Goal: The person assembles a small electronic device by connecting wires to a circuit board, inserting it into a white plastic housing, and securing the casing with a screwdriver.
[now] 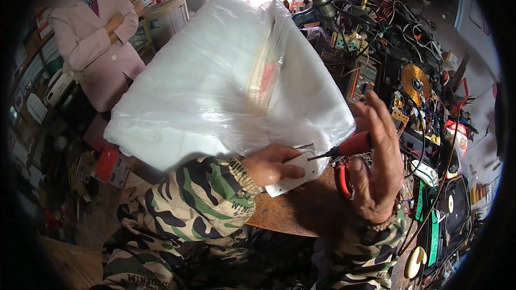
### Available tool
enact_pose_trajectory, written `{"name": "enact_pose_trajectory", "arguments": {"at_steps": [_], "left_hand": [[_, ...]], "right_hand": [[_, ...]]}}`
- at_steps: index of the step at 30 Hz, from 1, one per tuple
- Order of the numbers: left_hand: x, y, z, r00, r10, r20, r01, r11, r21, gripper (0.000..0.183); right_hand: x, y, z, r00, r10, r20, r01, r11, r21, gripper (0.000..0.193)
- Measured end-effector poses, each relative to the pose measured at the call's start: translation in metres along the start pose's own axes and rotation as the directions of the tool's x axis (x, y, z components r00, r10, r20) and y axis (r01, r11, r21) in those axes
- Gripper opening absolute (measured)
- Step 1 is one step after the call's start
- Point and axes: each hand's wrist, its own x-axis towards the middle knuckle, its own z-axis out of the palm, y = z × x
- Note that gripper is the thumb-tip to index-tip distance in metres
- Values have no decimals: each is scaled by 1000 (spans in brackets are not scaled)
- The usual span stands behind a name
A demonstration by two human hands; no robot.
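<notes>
In my left hand (274, 169) is a flat white plate (298, 178) with holes, pinched between thumb and fingers just above the wooden table edge. A screwdriver (352, 145) with a red handle lies level, its thin shaft pointing left and its tip meeting the plate. The handle's end rests in my right hand (379, 164), whose fingers stretch upward loosely around it, with the thumb lower down. Below the screwdriver, beside my right thumb, lies a red-handled tool (343, 178), partly hidden. Behind the plate bulges a large white bundle (215, 86) in clear plastic wrap.
The bundle covers most of the wooden table (287, 212). To the right are a multimeter (363, 78), a copper coil (415, 81), tangled cables (408, 27) and a black case (451, 220). A person (99, 37) in a pink coat stands far left, arms folded, behind a red box (111, 166).
</notes>
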Motion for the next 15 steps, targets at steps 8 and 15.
{"name": "enact_pose_trajectory", "arguments": {"at_steps": [8, 15], "left_hand": [[3, -8, 0, 999, 20, -47, -19, 1000, 14, 37], [5, -10, 1, 996, 63, -62, -60, 997, 57, 36]], "right_hand": [[1, -10, -2, 998, -56, -29, 44, 942, -331, 79], [0, -2, -10, 989, 93, 115, -96, 995, 15, 80]]}}
